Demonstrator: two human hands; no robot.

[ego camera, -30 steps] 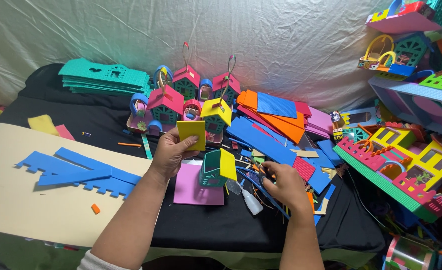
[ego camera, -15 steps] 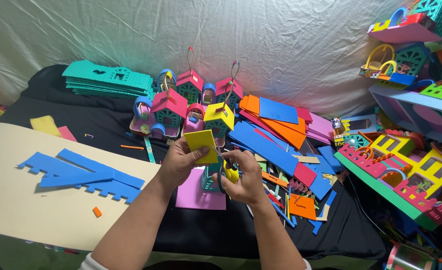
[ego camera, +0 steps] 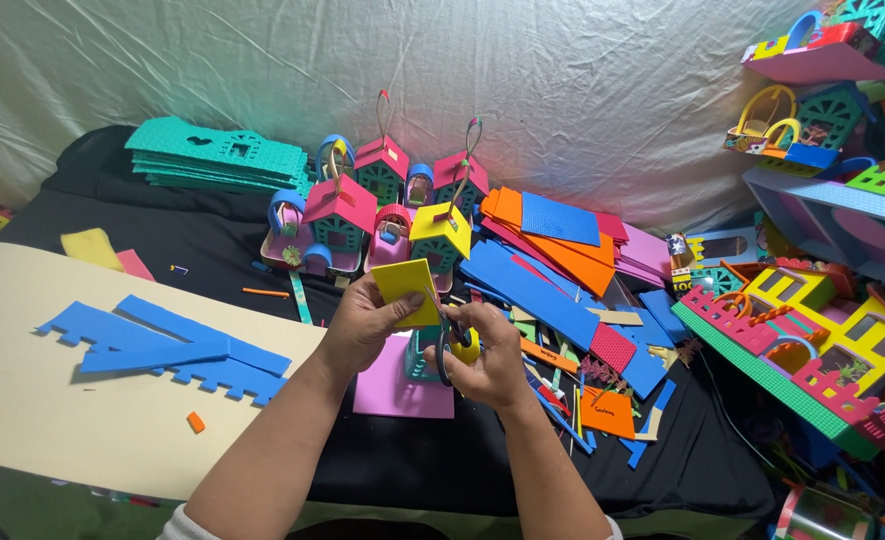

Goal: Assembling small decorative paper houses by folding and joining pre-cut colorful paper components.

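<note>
here, in the head view, the left hand (ego camera: 362,322) pinched a yellow foam piece (ego camera: 408,290) by its lower left edge, thumb on the near face and fingers behind, holding it up off the surface (ego camera: 212,225) in front of the little foam houses (ego camera: 382,205). the right hand (ego camera: 487,362) was closed through the loops of a pair of scissors (ego camera: 446,335), whose blades ran up to the right edge of the yellow piece; whether the blades were parted or shut could not be told at this size. the yellow piece sat just above the pink foam sheet (ego camera: 394,385) and between the two hands.

to do the cut well, i judged the left hand should keep the foam taut and close to the blades, so the soft sheet did not fold, and should turn the piece rather than the scissors, feeding it deep into the blades for a clean edge.

the yellow piece was a rough rectangle, tilted, its face turned towards the camera; its long axis ran from left to right with the right end a little lower, meeting the scissors. blue toothed foam strips (ego camera: 157,345) lay on the cream board (ego camera: 32,420) to the left, well apart.
</note>
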